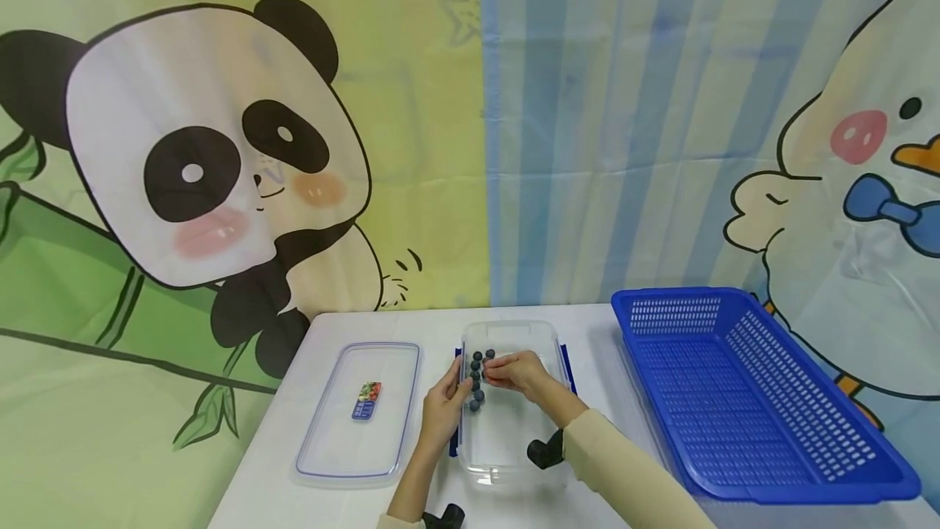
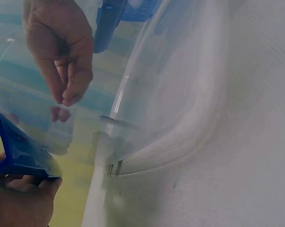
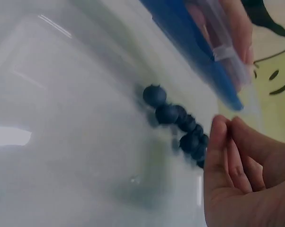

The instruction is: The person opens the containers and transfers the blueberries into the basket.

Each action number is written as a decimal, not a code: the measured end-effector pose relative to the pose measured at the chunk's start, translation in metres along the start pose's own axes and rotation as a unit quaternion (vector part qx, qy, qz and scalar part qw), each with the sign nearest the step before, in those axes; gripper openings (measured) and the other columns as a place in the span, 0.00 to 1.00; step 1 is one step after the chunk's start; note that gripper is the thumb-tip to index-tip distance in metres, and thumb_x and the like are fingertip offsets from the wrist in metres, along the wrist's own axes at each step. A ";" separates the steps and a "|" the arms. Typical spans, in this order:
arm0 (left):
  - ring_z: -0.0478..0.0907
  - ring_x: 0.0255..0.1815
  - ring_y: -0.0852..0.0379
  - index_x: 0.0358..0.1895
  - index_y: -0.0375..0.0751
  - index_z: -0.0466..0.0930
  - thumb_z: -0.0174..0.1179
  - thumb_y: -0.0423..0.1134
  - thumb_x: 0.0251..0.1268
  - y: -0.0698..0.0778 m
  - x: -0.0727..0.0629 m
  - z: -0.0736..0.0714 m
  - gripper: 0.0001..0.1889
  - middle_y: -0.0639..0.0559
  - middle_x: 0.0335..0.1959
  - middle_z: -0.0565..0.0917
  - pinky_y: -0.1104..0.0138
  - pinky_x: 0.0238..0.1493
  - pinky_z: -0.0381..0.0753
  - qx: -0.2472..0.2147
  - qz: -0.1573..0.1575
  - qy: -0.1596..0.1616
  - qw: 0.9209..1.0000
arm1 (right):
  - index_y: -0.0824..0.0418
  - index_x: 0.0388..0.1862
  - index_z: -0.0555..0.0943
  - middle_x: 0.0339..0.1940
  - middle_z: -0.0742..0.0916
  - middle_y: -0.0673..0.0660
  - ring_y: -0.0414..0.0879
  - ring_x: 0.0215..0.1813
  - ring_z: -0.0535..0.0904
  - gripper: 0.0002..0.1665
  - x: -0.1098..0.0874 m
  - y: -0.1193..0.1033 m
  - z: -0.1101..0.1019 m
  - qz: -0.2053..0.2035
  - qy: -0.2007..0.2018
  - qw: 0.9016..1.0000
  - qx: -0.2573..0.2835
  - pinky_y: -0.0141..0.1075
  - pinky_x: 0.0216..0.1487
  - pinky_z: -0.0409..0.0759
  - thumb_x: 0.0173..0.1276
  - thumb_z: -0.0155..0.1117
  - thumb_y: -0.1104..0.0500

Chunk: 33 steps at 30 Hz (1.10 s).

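Observation:
A clear plastic box [image 1: 507, 439] with blue side clasps stands on the table, several blueberries [image 1: 475, 386] lying in a row along the left part of its floor. My left hand [image 1: 443, 408] grips the box's left side, by the blue clasp [image 2: 26, 158], with the thumb toward the rim. Over the berries hovers my right hand [image 1: 520, 372], thumb and fingers brought together at the tips. No berry shows between those fingertips in the right wrist view, where the hand [image 3: 249, 175] overlaps the far end of the row of blueberries [image 3: 167, 113].
To the left lies a clear lid [image 1: 323, 447] with a blue rim and a small fruit-picture label [image 1: 366, 401]. A large blue perforated basket [image 1: 734, 398] stands at the right. Behind the white table [image 1: 257, 480] hangs a cartoon-printed curtain [image 1: 426, 145].

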<state>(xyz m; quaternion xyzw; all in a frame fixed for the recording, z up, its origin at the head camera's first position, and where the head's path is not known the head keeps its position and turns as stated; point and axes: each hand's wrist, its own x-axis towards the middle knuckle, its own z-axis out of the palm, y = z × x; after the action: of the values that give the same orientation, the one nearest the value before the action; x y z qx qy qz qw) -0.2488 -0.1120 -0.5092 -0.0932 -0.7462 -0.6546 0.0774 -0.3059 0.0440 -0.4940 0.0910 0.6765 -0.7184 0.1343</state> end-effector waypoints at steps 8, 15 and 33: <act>0.61 0.64 0.45 0.65 0.27 0.61 0.56 0.40 0.66 -0.013 0.002 0.001 0.29 0.37 0.65 0.63 0.62 0.61 0.65 0.004 0.001 0.000 1.000 | 0.75 0.37 0.82 0.28 0.86 0.62 0.49 0.30 0.85 0.10 0.009 0.016 -0.009 0.047 -0.017 0.997 -0.057 0.38 0.38 0.84 0.54 0.65 0.75; 0.63 0.64 0.51 0.65 0.34 0.63 0.57 0.45 0.65 -0.040 0.009 0.003 0.30 0.44 0.65 0.65 0.67 0.61 0.66 0.005 -0.004 0.013 1.000 | 0.76 0.36 0.82 0.29 0.86 0.64 0.51 0.32 0.85 0.10 0.014 0.023 -0.009 0.032 -0.036 0.995 -0.085 0.40 0.39 0.84 0.53 0.67 0.74; 0.60 0.65 0.47 0.65 0.26 0.59 0.55 0.37 0.66 -0.007 0.003 0.000 0.28 0.38 0.65 0.62 0.65 0.62 0.63 -0.014 -0.003 -0.005 1.000 | 0.76 0.39 0.81 0.31 0.86 0.64 0.52 0.34 0.85 0.12 0.015 0.028 -0.004 0.049 -0.084 0.992 -0.074 0.40 0.41 0.84 0.53 0.64 0.77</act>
<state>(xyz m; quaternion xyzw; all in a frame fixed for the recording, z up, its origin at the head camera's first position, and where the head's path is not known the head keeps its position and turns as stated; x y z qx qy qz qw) -0.2531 -0.1127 -0.5155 -0.0950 -0.7372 -0.6652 0.0707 -0.3118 0.0452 -0.5259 0.0533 0.7090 -0.6639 0.2320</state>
